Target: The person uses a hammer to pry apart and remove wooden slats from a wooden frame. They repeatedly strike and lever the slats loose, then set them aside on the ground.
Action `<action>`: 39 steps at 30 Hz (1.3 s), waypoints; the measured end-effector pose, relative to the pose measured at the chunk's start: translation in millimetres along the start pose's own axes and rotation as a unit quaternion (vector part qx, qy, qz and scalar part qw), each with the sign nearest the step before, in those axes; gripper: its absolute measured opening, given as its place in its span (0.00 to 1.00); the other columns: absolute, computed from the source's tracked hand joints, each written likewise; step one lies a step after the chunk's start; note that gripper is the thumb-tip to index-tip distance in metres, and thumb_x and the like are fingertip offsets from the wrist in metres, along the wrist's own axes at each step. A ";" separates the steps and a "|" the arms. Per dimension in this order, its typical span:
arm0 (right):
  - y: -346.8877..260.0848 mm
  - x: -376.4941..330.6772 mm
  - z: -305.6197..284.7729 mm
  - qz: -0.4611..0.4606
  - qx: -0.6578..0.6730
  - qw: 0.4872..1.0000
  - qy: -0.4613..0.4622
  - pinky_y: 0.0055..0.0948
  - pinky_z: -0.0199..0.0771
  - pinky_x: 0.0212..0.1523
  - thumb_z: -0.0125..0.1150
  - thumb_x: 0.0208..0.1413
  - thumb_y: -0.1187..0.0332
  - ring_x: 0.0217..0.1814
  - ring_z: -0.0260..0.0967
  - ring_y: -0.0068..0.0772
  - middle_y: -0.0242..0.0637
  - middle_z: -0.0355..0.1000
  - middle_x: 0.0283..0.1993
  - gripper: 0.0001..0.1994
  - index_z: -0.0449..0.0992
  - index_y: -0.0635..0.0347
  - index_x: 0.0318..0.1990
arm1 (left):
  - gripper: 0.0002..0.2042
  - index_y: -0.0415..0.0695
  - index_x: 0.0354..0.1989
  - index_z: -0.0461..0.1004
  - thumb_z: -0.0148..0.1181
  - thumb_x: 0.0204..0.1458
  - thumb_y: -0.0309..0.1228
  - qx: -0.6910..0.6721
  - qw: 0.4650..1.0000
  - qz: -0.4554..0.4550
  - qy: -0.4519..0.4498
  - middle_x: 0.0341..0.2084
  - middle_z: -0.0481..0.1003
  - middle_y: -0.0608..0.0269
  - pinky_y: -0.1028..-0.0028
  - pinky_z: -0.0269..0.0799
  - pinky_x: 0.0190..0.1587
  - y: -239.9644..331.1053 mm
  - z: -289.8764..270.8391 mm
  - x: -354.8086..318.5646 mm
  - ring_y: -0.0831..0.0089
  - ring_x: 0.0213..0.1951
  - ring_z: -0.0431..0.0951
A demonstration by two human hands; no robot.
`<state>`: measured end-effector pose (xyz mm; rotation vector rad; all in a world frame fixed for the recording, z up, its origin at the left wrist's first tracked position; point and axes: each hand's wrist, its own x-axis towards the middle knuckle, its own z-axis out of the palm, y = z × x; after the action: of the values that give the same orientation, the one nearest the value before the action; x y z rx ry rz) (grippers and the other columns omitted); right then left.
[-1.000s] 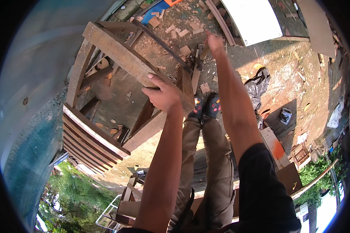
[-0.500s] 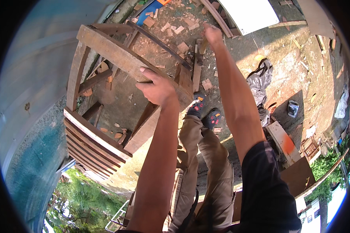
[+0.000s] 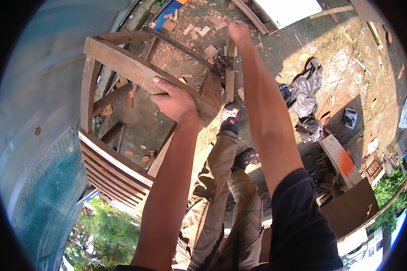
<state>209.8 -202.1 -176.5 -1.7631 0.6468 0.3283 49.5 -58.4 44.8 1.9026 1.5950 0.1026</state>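
A brown wooden chair frame with a slatted part is tipped over at the left. My left hand is closed over its thick upper rail, thumb on top. Farther off and to the right, my right hand is a fist around a short wooden handle. The handle points back toward me, and its lower end blends with a narrow plank behind it, so what kind of tool it belongs to I cannot tell.
Wood offcuts litter the ground ahead. On the right are a crumpled dark plastic bag, a small can and a board with an orange patch. A metal sheet wall borders the left. A white panel lies at the top.
My left foot has stepped forward, ahead of the right one. The chair frame and both hands sit slightly farther left in view. Both grips are unchanged.
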 end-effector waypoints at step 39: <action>6.6 -9.8 -8.6 -0.049 -0.033 0.995 0.077 0.38 0.74 0.45 0.59 0.58 0.52 0.34 0.75 0.39 0.43 0.78 0.30 0.21 0.81 0.66 0.30 | 0.34 0.26 0.52 0.67 0.47 0.67 0.56 -0.101 0.991 0.089 -0.001 0.49 0.75 0.29 0.52 0.67 0.57 -15.4 11.2 11.5 0.39 0.53 0.75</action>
<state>197.2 -208.9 -174.0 -1.8891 0.6631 0.1491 44.4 -51.9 24.1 1.8797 1.3565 0.3258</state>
